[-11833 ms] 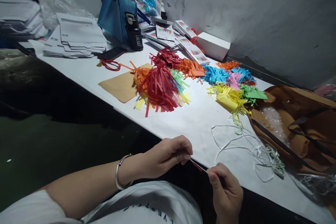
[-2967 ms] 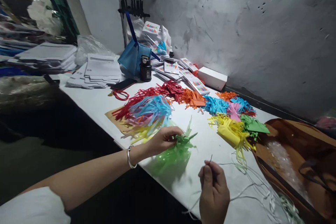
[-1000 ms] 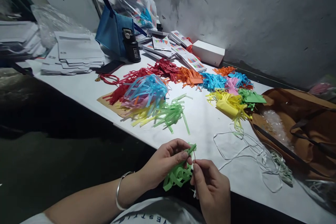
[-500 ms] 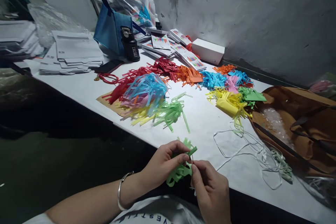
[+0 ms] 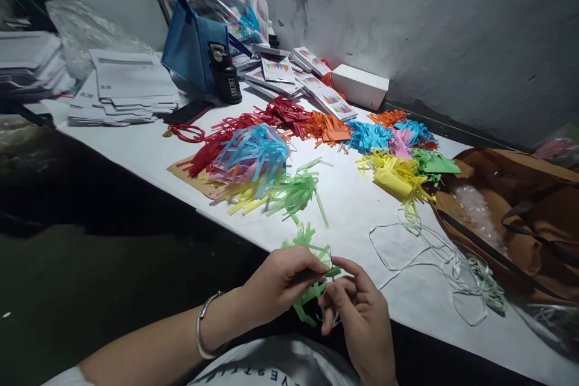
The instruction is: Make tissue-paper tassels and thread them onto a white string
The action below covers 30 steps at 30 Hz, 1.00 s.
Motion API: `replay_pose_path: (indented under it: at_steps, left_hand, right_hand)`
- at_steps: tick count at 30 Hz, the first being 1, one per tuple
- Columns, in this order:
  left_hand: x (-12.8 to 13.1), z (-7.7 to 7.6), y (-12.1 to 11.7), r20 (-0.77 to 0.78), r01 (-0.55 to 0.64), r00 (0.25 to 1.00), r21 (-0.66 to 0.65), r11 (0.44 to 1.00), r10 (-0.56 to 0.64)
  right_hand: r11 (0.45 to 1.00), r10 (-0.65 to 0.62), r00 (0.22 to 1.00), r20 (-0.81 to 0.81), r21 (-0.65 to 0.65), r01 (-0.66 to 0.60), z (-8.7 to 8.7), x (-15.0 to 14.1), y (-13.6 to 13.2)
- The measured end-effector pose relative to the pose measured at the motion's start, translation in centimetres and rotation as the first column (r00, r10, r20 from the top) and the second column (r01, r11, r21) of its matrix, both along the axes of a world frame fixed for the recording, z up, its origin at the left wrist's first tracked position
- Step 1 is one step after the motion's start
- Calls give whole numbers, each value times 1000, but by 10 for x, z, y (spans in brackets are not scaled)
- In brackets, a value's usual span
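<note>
My left hand [image 5: 275, 282] pinches the twisted top of a green paper tassel [image 5: 304, 239] just over the table's front edge. Its fringe hangs out above and below my fingers. Close against it, my right hand [image 5: 364, 316] grips a thin reddish needle [image 5: 331, 258]. The needle's tip shows above the tassel's top and its shaft below, so it appears to pass through. A bit of white cord hangs under my fingers. Beyond my hands lie a loose green tassel [image 5: 296, 193], a blue tassel [image 5: 256, 148] and red tassels [image 5: 201, 160], over brown paper [image 5: 187, 176].
Tangled white cord [image 5: 425, 247] lies right, beside a brown bag [image 5: 534, 217]. Yellow tassels [image 5: 395, 175], orange tassels [image 5: 328, 126] and others line the back. Behind stand printed packs [image 5: 278, 69], a white box [image 5: 360, 84], a black bottle [image 5: 226, 78] and paper stacks [image 5: 124, 81].
The cord and needle came first, then my left hand took up the green tassel. Blue, yellow and green tassels joined the pile. Just now the needle tip has emerged above the tassel's top.
</note>
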State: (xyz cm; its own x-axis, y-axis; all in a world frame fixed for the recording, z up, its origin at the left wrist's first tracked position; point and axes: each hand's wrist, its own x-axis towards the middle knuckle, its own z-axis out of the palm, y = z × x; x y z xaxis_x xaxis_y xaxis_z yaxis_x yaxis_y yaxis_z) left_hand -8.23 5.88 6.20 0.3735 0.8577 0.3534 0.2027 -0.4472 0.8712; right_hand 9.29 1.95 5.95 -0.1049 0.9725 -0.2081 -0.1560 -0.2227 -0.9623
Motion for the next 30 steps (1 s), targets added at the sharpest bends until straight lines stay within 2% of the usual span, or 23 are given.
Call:
replay_pose_path:
  at_steps: [5, 8, 12, 14, 17, 19, 20, 22, 24, 25, 26, 27, 28, 30]
  left_hand:
    - [-1, 1, -1, -7, 6, 1000, -24, 1000, -6]
    - [-3, -4, -3, -38, 24, 999, 10, 1000, -24]
    - [-5, -6, -3, -86, 98, 992, 84, 992, -91]
    - [-5, -5, -2, -104, 127, 988, 130, 983, -114]
    - [-4, -4, -2, -111, 134, 987, 151, 979, -118]
    - [0, -8, -3, -94, 89, 992, 69, 994, -82]
    - [3, -11, -4, -70, 60, 996, -19, 998, -61]
    - [11, -22, -9, 9, 44, 999, -236, 971, -43]
    - [20, -35, -17, 92, 88, 994, -397, 914, -56]
    - [24, -41, -22, 109, 121, 991, -428, 895, -81]
    - [27, -46, -25, 106, 165, 985, -421, 892, -132]
    - [28, -48, -28, 86, 222, 975, -379, 898, -205]
    - [27, -48, -29, 52, 282, 959, -313, 907, -280]
    - [18, -41, -21, -39, 350, 932, -151, 925, -359]
  right_hand:
    - [1000, 22, 999, 23, 14, -22, -1, -2, -3]
    - [1000, 5, 996, 89, 19, -6, -2, -1, -1]
    - [998, 53, 999, 7, -38, -53, -3, 2, 2]
    - [999, 35, 999, 7, -35, -35, -2, 3, 4]
    - [997, 0, 988, 155, 80, -12, -4, 0, 6]
    - [973, -87, 963, 256, 231, 26, -7, -2, 9]
    - [945, -171, 951, 260, 316, 83, -9, -2, 12]
    - [855, -370, 920, 131, 436, 281, -12, 6, 19]
    - [758, -511, 854, -98, 416, 502, -12, 29, 28]
    - [731, -544, 815, -199, 365, 577, -10, 46, 33]
    - [718, -563, 780, -274, 305, 626, -9, 65, 37]
    - [731, -540, 770, -340, 265, 629, -8, 84, 41]
    - [721, -531, 757, -380, 267, 639, -7, 100, 45]
    - [765, -501, 804, -320, 269, 584, -9, 118, 48]
